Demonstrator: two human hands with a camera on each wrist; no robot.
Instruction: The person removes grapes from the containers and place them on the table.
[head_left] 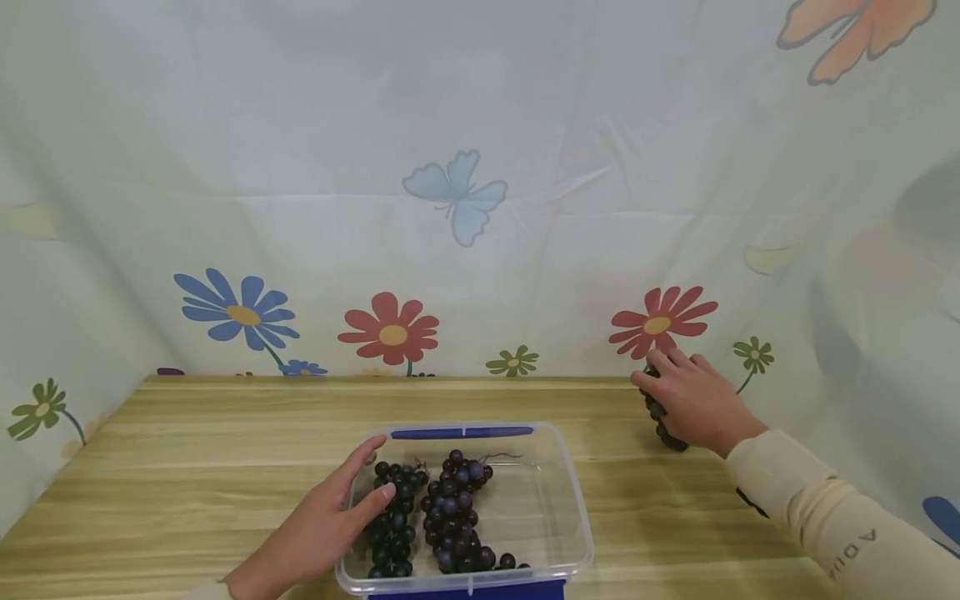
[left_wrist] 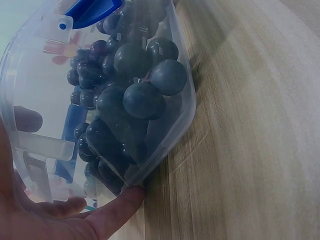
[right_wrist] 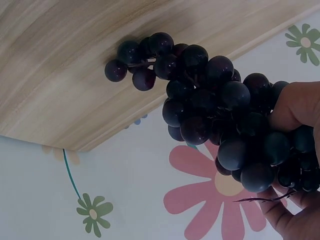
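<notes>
At the right, my right hand (head_left: 693, 400) grips a bunch of dark grapes (right_wrist: 215, 110) by its stem end, and the bunch hangs down to the table. The thumb and fingers close round the upper grapes in the right wrist view. My left hand (head_left: 322, 525) holds the left side of a clear plastic box (head_left: 581, 525), with the thumb over its rim and fingers along the outside (left_wrist: 122, 210). Inside the box lie two more dark bunches, one (head_left: 397, 517) by the left wall and another (head_left: 453, 508) beside it.
The box stands on a wood-grain table (head_left: 225, 450) and has blue clips (head_left: 465, 432) at its far and near sides. Behind the table hangs a pale curtain (head_left: 300, 125) printed with flowers and butterflies. The box's right part shows bare floor.
</notes>
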